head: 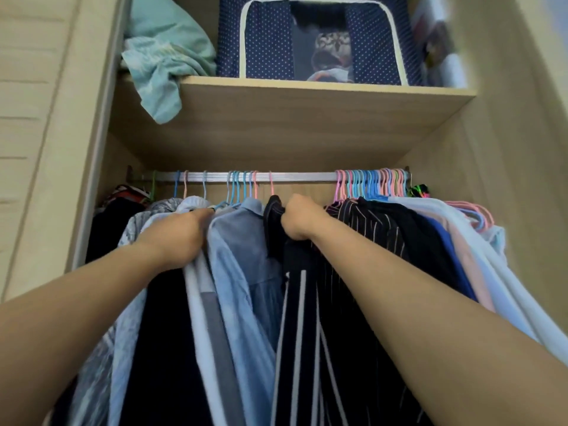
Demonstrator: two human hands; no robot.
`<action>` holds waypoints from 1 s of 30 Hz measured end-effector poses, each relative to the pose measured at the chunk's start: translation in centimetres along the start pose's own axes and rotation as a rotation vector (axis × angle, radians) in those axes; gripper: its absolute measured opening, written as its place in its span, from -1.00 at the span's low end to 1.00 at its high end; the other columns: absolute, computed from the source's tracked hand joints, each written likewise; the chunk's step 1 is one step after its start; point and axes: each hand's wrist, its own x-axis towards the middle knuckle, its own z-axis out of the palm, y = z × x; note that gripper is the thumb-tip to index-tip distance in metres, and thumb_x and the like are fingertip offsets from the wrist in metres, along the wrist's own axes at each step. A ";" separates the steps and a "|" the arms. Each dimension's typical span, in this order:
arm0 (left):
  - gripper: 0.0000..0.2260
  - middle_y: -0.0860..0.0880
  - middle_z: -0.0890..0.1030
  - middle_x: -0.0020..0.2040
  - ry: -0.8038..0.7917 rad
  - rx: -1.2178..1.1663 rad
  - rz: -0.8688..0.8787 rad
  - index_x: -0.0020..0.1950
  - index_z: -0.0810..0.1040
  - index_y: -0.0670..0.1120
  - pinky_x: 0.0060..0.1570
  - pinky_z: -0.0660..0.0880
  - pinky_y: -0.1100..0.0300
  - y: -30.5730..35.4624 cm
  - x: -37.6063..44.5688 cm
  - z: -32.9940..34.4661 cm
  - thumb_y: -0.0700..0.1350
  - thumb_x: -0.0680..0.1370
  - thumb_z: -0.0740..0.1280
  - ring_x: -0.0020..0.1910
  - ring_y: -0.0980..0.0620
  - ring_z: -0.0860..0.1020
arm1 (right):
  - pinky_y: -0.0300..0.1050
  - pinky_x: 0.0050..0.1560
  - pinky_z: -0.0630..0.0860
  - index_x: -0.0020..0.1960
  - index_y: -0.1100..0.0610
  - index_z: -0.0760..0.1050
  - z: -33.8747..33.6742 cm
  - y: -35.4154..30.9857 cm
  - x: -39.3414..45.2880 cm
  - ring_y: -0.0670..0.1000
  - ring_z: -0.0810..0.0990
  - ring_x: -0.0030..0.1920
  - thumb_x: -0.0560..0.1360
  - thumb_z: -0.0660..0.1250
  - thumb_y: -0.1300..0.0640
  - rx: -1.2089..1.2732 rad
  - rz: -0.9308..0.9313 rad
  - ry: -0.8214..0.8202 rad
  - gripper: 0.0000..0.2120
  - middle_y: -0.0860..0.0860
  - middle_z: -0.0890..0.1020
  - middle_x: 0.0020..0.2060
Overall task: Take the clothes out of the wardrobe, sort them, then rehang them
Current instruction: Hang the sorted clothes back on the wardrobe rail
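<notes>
- My left hand [178,238] grips the white-and-grey garment [199,290] beside the light blue shirt [236,256].
- My right hand [299,218] pinches the navy striped garment's [295,318] collar below the rail [295,176].

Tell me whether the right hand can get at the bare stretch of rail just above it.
Probably yes: the right hand grips a dark garment right below the bare rail, and no hanger hangs between them. It would have to let go first.

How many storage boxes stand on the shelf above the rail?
1: a navy dotted storage box stands at the middle of the shelf, right of the crumpled mint cloth. Others may be hidden beyond the frame.
</notes>
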 end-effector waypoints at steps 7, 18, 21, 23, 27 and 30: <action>-0.63 -0.17 0.54 0.37 0.042 0.056 -0.050 0.48 0.36 0.08 0.18 0.50 -0.09 3.6 0.0 0.6 0.04 0.66 0.14 0.28 -0.26 0.53 | 0.06 0.16 0.50 0.21 0.16 0.52 -2.0 3.8 -1.4 0.23 0.54 0.19 0.68 -0.05 -0.20 -0.020 -0.030 -0.026 -0.46 0.21 0.57 0.18; -0.43 -0.16 0.56 0.34 -0.041 -0.021 -0.162 0.54 0.23 0.26 0.29 0.46 -0.13 9.1 -0.4 0.2 0.36 0.53 0.06 0.29 -0.24 0.52 | 0.06 0.26 0.36 0.11 0.10 0.49 -5.1 14.5 -0.2 0.25 0.36 0.29 0.52 0.27 0.03 -0.416 0.232 0.217 -0.79 0.24 0.44 0.28; -0.43 -0.13 0.56 0.27 0.029 -0.037 -0.132 0.54 0.18 0.29 0.22 0.49 -0.16 9.2 -2.4 0.5 0.33 0.52 0.09 0.25 -0.26 0.52 | 0.10 0.30 0.34 0.34 0.15 0.37 -4.3 14.2 1.1 0.28 0.33 0.39 0.52 0.25 0.07 -0.270 0.301 0.152 -0.59 0.23 0.40 0.37; -0.53 -0.12 0.51 0.26 0.036 -0.007 -0.143 0.48 0.32 0.16 0.25 0.46 -0.14 9.4 -3.8 0.4 0.24 0.58 0.17 0.28 -0.23 0.47 | 0.02 0.11 0.45 0.29 0.22 0.41 -4.8 13.7 1.9 0.26 0.49 0.28 0.50 0.25 0.18 -0.210 0.269 0.182 -0.64 0.22 0.52 0.27; -0.57 -0.15 0.45 0.31 0.016 0.082 -0.203 0.36 0.44 -0.01 0.32 0.39 -0.13 10.7 -4.3 -0.1 0.14 0.55 0.20 0.34 -0.25 0.38 | -0.02 0.34 0.39 0.51 0.28 0.23 -5.0 8.8 2.5 0.20 0.37 0.45 0.56 0.24 0.21 -0.139 0.123 0.085 -0.45 0.24 0.34 0.47; -0.59 -0.24 0.43 0.34 0.339 -0.014 -0.103 0.37 0.49 -0.14 0.34 0.33 -0.11 13.4 -3.0 -0.2 -0.09 0.53 0.25 0.34 -0.30 0.36 | -0.04 0.35 0.36 0.53 0.27 0.21 -2.0 4.7 1.6 0.18 0.32 0.49 0.55 0.26 0.21 0.011 -0.051 0.053 -0.42 0.25 0.35 0.46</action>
